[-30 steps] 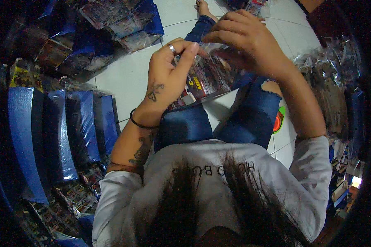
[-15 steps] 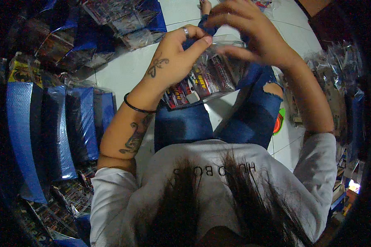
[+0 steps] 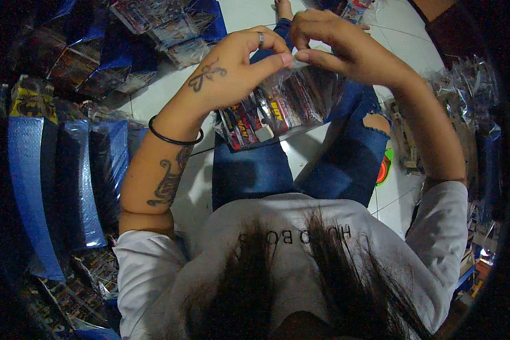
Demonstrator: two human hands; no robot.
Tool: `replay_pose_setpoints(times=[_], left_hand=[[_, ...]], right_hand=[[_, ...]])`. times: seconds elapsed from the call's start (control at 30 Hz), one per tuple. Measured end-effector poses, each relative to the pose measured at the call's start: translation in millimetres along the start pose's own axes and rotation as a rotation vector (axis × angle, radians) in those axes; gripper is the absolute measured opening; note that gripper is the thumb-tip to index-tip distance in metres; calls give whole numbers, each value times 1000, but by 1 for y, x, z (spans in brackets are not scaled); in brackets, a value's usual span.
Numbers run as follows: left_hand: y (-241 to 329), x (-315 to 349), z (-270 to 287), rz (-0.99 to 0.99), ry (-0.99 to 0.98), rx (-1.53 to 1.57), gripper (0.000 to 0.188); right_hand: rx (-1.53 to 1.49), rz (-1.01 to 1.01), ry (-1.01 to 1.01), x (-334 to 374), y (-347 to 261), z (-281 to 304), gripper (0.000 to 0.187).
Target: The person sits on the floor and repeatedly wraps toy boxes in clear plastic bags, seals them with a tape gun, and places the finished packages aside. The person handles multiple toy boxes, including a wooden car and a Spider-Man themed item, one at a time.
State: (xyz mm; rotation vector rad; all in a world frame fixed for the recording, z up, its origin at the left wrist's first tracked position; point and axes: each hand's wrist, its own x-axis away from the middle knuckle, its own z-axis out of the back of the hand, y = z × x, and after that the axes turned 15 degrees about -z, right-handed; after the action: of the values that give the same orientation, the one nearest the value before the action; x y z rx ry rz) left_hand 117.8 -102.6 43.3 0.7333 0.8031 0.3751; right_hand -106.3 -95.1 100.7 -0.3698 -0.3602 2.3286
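A clear plastic bag (image 3: 280, 110) of packets with dark, red and yellow print lies across my thighs, slightly tilted. My left hand (image 3: 246, 71) is closed at the bag's upper edge, thumb against the fingers; its fingertips are partly hidden. Just beside it, my right hand (image 3: 343, 48) is bent into a pinch above the bag's top. Whatever sits between the right thumb and fingertips is too small to make out. The two thumbs nearly meet.
Rows of blue-sided boxes (image 3: 31, 187) stand on the left, and plastic-wrapped packs (image 3: 164, 25) lie at the far left. More wrapped stacks (image 3: 464, 107) line the right. By my right leg, a green and orange round object (image 3: 385, 168) rests on the white tiled floor (image 3: 399, 195).
My right hand has come down and left, its spread fingers closing into a pinch by the bag's top. My left forearm has swung outward to the left. The bag has barely moved.
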Motion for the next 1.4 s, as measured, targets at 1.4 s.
replay_pose_setpoints(times=[1.4], left_hand=[[34, 23, 11, -16, -50, -552, 18]], right_hand=[[177, 61, 87, 14, 10, -22, 17]])
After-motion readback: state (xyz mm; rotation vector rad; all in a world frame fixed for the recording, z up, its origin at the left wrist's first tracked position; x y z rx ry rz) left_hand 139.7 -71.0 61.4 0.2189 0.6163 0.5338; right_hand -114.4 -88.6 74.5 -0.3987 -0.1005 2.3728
